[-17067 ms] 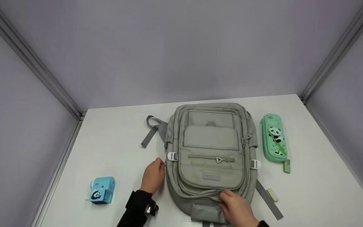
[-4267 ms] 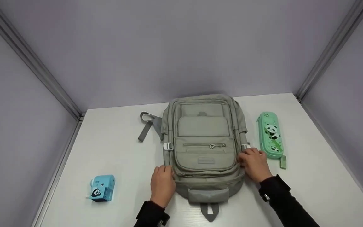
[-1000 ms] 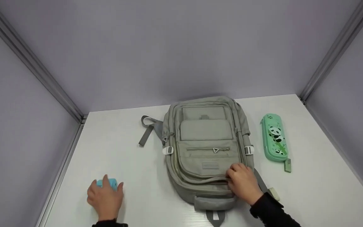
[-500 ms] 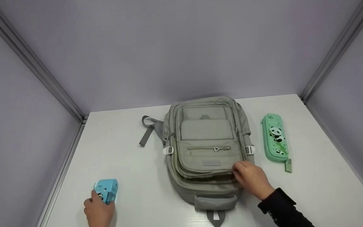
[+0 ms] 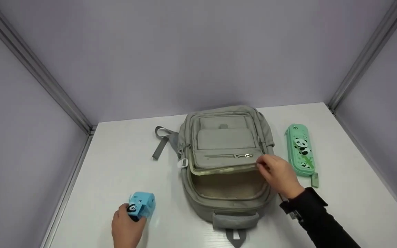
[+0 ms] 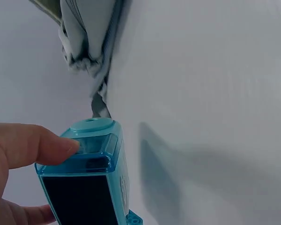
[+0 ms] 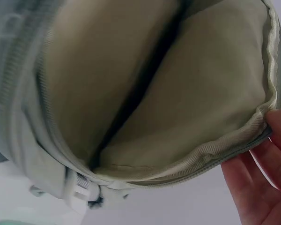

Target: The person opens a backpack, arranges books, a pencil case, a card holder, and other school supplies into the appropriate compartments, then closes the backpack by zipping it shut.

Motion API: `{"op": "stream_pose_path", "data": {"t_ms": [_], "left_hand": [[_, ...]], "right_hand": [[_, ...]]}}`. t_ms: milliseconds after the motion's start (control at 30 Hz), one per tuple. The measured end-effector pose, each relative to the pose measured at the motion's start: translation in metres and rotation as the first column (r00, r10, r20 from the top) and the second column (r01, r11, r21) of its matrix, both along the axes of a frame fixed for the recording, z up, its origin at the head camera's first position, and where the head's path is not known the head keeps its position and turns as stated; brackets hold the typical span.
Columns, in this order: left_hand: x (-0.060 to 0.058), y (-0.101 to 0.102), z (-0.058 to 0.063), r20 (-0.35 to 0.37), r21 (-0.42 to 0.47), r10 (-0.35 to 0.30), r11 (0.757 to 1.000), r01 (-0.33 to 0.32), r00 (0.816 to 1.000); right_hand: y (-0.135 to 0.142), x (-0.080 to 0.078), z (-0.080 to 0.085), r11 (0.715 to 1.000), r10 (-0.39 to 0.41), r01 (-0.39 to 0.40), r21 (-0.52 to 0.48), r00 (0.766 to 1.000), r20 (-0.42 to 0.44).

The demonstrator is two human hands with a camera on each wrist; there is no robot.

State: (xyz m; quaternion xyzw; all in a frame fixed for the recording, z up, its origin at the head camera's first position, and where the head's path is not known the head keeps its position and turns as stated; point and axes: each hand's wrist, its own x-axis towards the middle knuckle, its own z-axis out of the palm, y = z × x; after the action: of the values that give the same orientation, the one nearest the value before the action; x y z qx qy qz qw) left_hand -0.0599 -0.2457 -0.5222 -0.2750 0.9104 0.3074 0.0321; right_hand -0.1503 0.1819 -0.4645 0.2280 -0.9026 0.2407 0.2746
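Note:
My left hand [image 5: 128, 227] grips a light-blue pencil sharpener [image 5: 142, 204] with a panda print, to the left of the backpack. In the left wrist view the thumb presses on the translucent blue part of the sharpener [image 6: 82, 187], its black base faces the camera, and its shadow falls on the table apart from it. A grey-green backpack [image 5: 226, 137] lies on its back. My right hand [image 5: 281, 175] pinches the edge of its front pocket flap [image 5: 224, 168] and holds it raised. The beige pocket lining [image 7: 206, 84] shows in the right wrist view, with the pocket gaping wide.
On the right of the white table [image 5: 115, 155] lies a green panda pencil case [image 5: 301, 150], with a small green block [image 5: 315, 180] at its lower end. A grey strap [image 5: 160, 148] sticks out left of the backpack. Walls rise behind and at both sides.
My left hand has reached the sharpener, taken hold of it and carried it right towards the backpack. The right hand has pulled the pocket flap up and back, widening the opening.

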Motion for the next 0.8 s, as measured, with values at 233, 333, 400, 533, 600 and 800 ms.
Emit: {"op": "stream_pose_path", "data": {"t_ms": [233,333,400,533,600,800], "left_hand": [[0.005,0.062,0.040,-0.135,0.130,-0.218,0.963,0.235,0.967],[-0.002,0.091,0.048,-0.243,0.134,-0.357,0.909,0.396,0.902],[-0.011,0.109,0.050,-0.306,0.107,-0.450,0.860,0.500,0.839],[-0.043,0.142,0.049,-0.367,0.041,-0.582,0.769,0.638,0.726],[-0.063,0.155,0.049,-0.371,0.028,-0.604,0.752,0.658,0.706],[-0.112,0.179,0.040,-0.365,-0.097,-0.613,0.774,0.626,0.701]], "right_hand": [[-0.004,-0.015,0.021,0.995,-0.015,0.010,-0.100,0.999,-0.046],[-0.007,-0.021,0.028,0.988,-0.039,0.023,-0.153,0.994,-0.098],[-0.009,-0.025,0.032,0.981,-0.064,0.038,-0.192,0.990,-0.127],[-0.014,-0.030,0.038,0.966,-0.109,0.066,-0.250,0.981,-0.161],[-0.017,-0.032,0.039,0.963,-0.117,0.071,-0.259,0.979,-0.169],[-0.024,-0.035,0.037,0.955,-0.115,0.063,-0.291,0.980,-0.164]]}}
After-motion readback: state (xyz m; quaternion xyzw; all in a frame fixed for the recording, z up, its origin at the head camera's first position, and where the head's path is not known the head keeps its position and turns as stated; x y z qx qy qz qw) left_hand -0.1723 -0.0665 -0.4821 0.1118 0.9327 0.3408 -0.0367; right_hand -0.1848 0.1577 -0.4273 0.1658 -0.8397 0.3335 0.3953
